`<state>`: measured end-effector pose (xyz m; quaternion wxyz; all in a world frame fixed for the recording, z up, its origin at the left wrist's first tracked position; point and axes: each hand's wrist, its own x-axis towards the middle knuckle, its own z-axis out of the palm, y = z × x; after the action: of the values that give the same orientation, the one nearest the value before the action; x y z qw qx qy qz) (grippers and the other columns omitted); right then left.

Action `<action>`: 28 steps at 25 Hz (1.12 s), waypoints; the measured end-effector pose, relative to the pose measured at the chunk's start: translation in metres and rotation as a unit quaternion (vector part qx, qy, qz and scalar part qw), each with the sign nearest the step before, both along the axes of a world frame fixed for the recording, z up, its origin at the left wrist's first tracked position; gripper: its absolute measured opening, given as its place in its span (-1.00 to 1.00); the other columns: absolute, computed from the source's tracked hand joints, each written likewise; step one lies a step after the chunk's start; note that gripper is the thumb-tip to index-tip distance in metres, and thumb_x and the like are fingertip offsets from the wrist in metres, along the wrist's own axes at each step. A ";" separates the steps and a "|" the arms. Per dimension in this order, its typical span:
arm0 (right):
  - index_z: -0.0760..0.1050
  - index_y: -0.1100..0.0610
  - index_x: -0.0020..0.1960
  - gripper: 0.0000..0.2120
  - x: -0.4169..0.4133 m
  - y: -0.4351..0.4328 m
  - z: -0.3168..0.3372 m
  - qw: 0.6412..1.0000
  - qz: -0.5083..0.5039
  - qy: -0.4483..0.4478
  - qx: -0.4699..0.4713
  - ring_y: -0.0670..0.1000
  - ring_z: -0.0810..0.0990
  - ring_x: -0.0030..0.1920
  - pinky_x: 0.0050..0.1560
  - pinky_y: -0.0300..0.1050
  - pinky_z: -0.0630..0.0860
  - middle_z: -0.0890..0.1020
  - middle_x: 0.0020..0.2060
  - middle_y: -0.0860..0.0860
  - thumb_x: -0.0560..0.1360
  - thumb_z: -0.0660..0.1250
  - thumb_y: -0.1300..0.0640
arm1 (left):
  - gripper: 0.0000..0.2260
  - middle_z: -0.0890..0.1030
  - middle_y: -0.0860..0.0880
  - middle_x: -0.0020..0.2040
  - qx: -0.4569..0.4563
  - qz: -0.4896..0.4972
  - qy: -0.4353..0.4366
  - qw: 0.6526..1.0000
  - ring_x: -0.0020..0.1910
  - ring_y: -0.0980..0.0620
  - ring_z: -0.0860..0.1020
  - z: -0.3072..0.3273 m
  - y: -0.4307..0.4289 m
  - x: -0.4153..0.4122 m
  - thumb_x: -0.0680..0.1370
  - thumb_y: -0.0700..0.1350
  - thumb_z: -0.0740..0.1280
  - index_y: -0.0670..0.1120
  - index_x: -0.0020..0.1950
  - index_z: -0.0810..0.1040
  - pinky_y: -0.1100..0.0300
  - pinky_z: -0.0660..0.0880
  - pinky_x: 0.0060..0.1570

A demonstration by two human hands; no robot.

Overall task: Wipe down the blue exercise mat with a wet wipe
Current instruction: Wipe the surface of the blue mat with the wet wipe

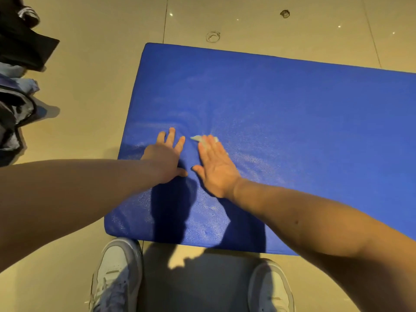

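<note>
The blue exercise mat (292, 131) lies flat on the tiled floor (90, 109), its near edge just ahead of the person's white shoes (117, 273). Both hands are on the mat's left end, close to that near edge. The left hand (165, 157) lies flat with fingers spread, gripping nothing. Just beside it, the right hand (215, 167) lies flat too, fingers straight and together, pinning the wet wipe (197, 138) under its fingertips, with a pale corner showing past them.

The mat looks like thick, soft foam. It dimples and creases around the pressing hands, so I'd expect it to give under weight and to slide on the smooth tiles unless braced. The wipe seems thin, limp and damp, and it will likely bunch up. A flat palm over its middle should serve better than a pinch at its edge. A heap of dark clothes (15, 86) sits well off the mat's left end.
</note>
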<state>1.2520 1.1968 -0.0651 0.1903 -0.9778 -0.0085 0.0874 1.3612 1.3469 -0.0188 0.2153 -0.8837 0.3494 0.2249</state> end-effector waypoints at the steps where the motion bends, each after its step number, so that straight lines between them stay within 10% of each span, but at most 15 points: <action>1: -0.09 0.14 0.61 -0.32 -0.003 0.003 0.001 1.000 0.025 0.003 0.003 0.16 -0.04 0.59 0.59 0.11 -0.11 0.07 0.58 0.07 0.64 0.11 -0.09 | -0.05 -0.22 -0.10 0.65 0.001 0.000 0.002 1.000 0.60 -0.18 -0.06 0.001 0.000 0.000 0.51 0.45 0.21 0.04 0.65 -0.20 0.01 0.51 0.06; 13: 0.17 0.23 0.50 -0.40 -0.008 -0.042 0.012 0.995 -0.079 0.002 -0.053 0.17 0.24 0.42 0.53 0.06 0.11 0.21 0.48 0.05 0.60 0.04 -0.13 | -0.02 -0.25 -0.05 0.64 -0.037 0.054 0.048 0.997 0.61 -0.15 -0.16 -0.003 0.030 -0.018 0.47 0.42 0.31 0.08 0.65 -0.20 -0.15 0.35 0.39; 19: -0.11 0.20 0.61 -0.33 -0.034 0.038 0.010 0.997 0.066 0.027 -0.025 0.18 -0.03 0.58 0.59 0.10 -0.11 0.04 0.59 0.08 0.65 0.08 -0.07 | -0.02 -0.27 -0.02 0.63 -0.055 0.095 0.063 0.992 0.61 -0.15 -0.21 -0.002 0.053 -0.038 0.47 0.38 0.36 0.11 0.64 -0.20 -0.16 0.39 0.35; 28: -0.03 0.26 0.60 -0.33 -0.052 -0.075 0.006 0.988 -0.054 0.063 -0.128 0.13 -0.05 0.59 0.57 0.15 -0.02 -0.01 0.60 0.06 0.66 -0.02 -0.15 | -0.14 -0.27 -0.05 0.63 -0.005 0.045 0.063 0.997 0.62 -0.15 -0.19 0.008 0.075 -0.055 0.56 0.31 0.29 0.16 0.64 -0.22 -0.05 0.48 0.24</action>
<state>1.2000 1.1216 -0.0587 0.0684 -0.9856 0.0676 0.1389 1.3062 1.4214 -0.0103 0.1783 -0.8837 0.3230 0.2879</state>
